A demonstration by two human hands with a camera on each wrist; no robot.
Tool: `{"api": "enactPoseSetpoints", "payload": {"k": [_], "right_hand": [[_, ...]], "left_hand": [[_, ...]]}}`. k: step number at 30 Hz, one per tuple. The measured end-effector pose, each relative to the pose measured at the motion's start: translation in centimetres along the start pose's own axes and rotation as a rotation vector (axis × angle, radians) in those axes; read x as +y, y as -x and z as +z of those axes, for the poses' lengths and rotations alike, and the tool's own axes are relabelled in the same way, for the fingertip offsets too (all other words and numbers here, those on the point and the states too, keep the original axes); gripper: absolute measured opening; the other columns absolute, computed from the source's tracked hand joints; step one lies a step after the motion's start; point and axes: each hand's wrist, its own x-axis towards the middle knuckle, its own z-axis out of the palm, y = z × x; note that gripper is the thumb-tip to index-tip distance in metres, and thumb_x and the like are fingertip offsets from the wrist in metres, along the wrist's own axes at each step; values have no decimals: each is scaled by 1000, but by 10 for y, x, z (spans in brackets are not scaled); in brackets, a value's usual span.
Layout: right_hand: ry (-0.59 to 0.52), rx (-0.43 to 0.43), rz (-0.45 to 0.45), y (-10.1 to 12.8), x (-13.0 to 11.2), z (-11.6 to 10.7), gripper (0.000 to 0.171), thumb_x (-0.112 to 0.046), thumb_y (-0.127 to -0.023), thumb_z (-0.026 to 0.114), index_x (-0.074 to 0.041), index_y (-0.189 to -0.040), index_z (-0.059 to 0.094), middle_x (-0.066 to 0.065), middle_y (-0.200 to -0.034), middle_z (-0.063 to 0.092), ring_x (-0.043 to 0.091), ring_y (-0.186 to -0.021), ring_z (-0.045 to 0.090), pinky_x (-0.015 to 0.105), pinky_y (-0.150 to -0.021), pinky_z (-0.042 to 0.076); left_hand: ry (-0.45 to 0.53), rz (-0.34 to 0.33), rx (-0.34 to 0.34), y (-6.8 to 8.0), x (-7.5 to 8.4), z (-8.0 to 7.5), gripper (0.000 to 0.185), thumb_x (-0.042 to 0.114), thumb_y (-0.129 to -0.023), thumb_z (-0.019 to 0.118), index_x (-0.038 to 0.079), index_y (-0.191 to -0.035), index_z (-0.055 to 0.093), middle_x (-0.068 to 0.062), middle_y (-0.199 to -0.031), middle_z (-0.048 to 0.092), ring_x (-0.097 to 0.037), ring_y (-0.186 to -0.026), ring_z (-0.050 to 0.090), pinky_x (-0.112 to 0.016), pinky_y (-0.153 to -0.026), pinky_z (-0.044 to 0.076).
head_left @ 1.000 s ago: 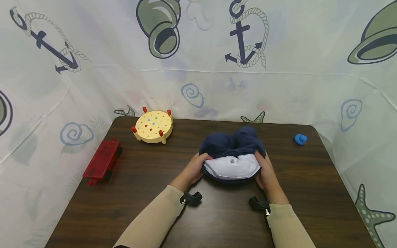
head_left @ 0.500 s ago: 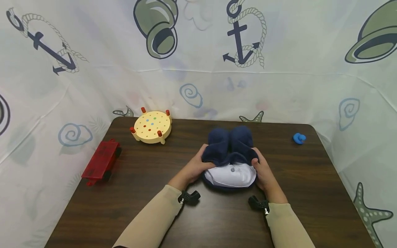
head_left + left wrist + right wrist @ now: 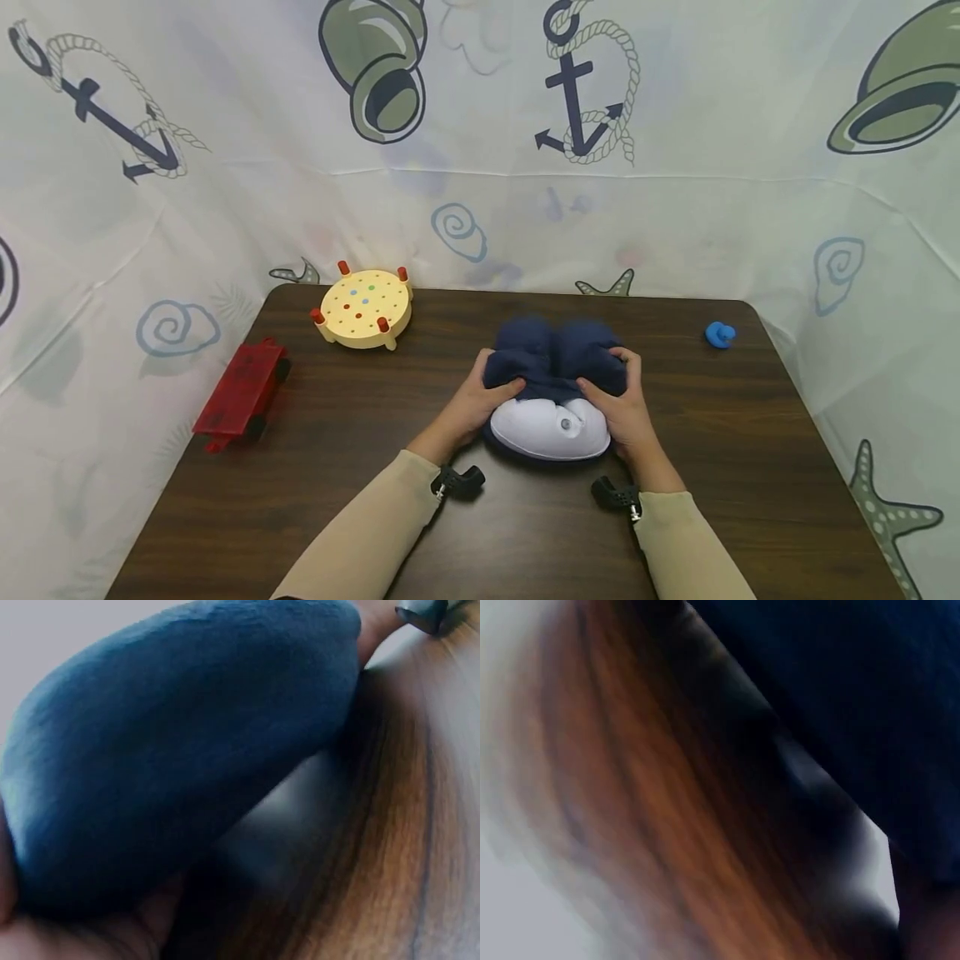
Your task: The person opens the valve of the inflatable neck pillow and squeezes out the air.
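A soft, stuffed navy and white cushion-like thing (image 3: 555, 367) is at the middle of the table, two rounded navy lobes at its far side. Its white part (image 3: 543, 427) bulges toward me, with a round grey button on it. My left hand (image 3: 480, 404) grips the left side, thumb over the navy cloth. On the right side my right hand (image 3: 626, 408) holds it likewise, its thumb pressing in from the top. In the left wrist view the navy cloth (image 3: 187, 742) fills much of the picture above my fingers. The right wrist view shows a dark navy edge (image 3: 885, 712) over the tabletop.
A red toy vehicle (image 3: 243, 392) with black wheels stands at the table's left edge. Farther back is a round yellow toy (image 3: 363, 308) with dots and red-tipped pegs. A small blue toy (image 3: 721, 335) lies back right. Printed cloth (image 3: 675, 225) hangs behind the brown table (image 3: 540, 533).
The navy lobes have been squeezed and reshaped between both hands. My right thumb has come over the top onto the cloth. The white part now bulges rounder toward me.
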Motion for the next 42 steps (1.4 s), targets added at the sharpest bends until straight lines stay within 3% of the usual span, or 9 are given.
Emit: {"api": "enactPoseSetpoints", "payload": {"k": [4,7,10,13,17,21,31,36,42], "right_hand": [[-107,34,36,4,-3,6,82,-12,-99,80,-38,-157,27,3,-165,30,26,-145,45,22,-105,49],[-151,25,92,6,-5,7,90,-16,-102,76,-44,-167,21,2,-177,18,26,-153,38,21,-107,47],[-165,-20,129,7,-6,7,81,-19,-105,74,-32,-171,29,6,-177,29,24,-153,42,21,-110,48],[-143,-64,116,5,-6,7,66,-17,-105,73,-14,-164,44,8,-162,53,18,-144,55,21,-113,49],[-123,-95,89,5,-4,6,62,-12,-104,71,-13,-162,47,-2,-155,58,10,-139,57,21,-113,48],[-161,-116,77,6,-2,4,63,-9,-103,68,-14,-162,46,-5,-153,58,12,-139,56,22,-113,48],[-131,-99,61,5,-1,3,70,-3,-99,73,-17,-161,44,-8,-147,60,10,-136,56,20,-111,49],[-94,-58,40,4,-1,-1,64,1,-97,73,-17,-154,51,-9,-140,63,10,-131,58,19,-108,51],[-109,-69,35,5,-1,-4,59,1,-98,73,-18,-150,55,-11,-137,65,9,-129,60,21,-106,53]], "left_hand": [[19,7,64,-1,1,-3,89,16,-95,85,31,-166,33,-6,-170,40,-27,-154,40,-48,-126,32],[55,0,50,-3,2,-4,86,16,-96,82,24,-169,36,-10,-171,43,-27,-154,43,-46,-127,34],[91,-25,6,-3,2,-5,67,18,-99,78,13,-160,50,-13,-157,59,-24,-139,58,-39,-119,45],[114,-29,-40,-5,1,-5,59,16,-100,75,12,-155,55,-10,-151,64,-19,-133,61,-31,-114,48],[149,-7,-79,-6,1,-5,66,10,-101,74,18,-161,49,-5,-158,59,-15,-142,55,-29,-119,42],[182,15,-75,-4,1,-4,62,3,-98,74,13,-156,54,-6,-153,63,-18,-140,57,-31,-119,44],[-12,99,-62,-2,3,-9,60,3,-96,79,11,-151,59,-12,-148,66,-20,-134,62,-34,-115,49],[-67,96,-26,-3,3,-11,57,4,-95,80,12,-149,62,-12,-145,68,-22,-132,63,-37,-114,49],[-100,88,1,-4,2,-10,55,7,-95,81,11,-147,64,-13,-145,69,-25,-134,63,-42,-116,48]]}}
